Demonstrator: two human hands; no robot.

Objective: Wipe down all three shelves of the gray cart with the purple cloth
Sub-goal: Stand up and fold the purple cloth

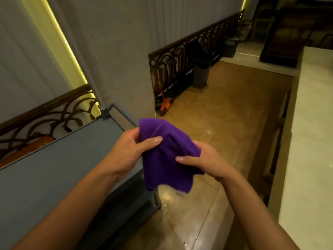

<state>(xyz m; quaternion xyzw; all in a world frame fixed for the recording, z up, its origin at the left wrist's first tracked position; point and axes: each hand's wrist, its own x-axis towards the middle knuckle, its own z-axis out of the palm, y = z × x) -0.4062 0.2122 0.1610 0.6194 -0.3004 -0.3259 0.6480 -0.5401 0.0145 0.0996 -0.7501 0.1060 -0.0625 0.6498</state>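
Both hands hold the purple cloth (164,156) in the air, just past the right edge of the gray cart (59,163). My left hand (129,150) pinches the cloth's left side with thumb on top. My right hand (203,159) grips its right side. The cloth hangs down loosely between them, over the floor. The cart's flat top shelf fills the lower left; a lower shelf (129,210) shows dimly beneath its right edge. The bottom shelf is hidden.
A gray pillar (117,60) rises behind the cart. Ornate metal railings (45,116) run along the left and back. A gray bin with a black bag (200,69) and an orange dustpan (166,105) stand by the far railing. A pale counter (310,141) lines the right; tan tiled floor lies between.
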